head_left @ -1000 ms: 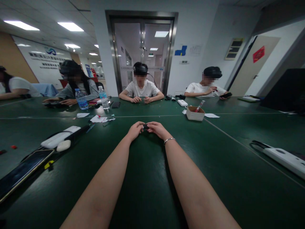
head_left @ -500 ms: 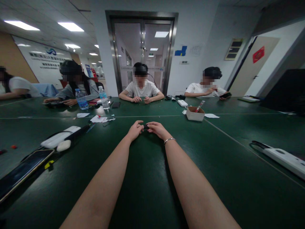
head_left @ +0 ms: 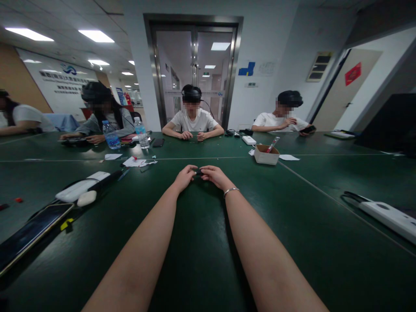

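Observation:
Both my arms reach forward over the green table. Between my fingertips is a small black object, too small and too dark to name. My left hand is closed on its left end, where a tiny bright spot shows. On the other end, the fingers of my right hand pinch it from the right. A silver bracelet circles my right wrist. The object is held just above or against the tabletop; I cannot tell which.
To the left lie a phone, a white power strip and a white oval thing. A small box stands ahead right; another power strip lies far right. Bottles and several seated people are across the table.
My left fingers have shifted slightly, with the index finger now curled closer over the small black object. My right hand and both arms look nearly still.

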Demonstrator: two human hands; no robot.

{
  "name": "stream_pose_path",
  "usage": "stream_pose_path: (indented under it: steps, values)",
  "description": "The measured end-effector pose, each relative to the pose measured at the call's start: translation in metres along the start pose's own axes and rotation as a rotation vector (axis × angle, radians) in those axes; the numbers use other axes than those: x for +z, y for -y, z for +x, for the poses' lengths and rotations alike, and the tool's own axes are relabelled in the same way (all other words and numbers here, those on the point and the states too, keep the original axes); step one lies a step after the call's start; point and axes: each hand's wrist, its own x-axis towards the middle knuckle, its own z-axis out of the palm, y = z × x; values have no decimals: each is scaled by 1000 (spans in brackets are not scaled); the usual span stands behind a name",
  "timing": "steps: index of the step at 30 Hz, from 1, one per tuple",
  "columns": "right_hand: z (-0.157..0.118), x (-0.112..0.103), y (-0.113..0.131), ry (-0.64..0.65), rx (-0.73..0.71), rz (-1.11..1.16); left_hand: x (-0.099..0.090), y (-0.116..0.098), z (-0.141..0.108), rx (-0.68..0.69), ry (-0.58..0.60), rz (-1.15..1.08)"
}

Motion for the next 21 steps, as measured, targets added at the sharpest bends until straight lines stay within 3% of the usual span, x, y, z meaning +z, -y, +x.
stream_pose_path:
  steps: [21]
  values:
    - [-1, 2, 1, 2, 6, -7, 0, -3, 0, 4, 23, 5]
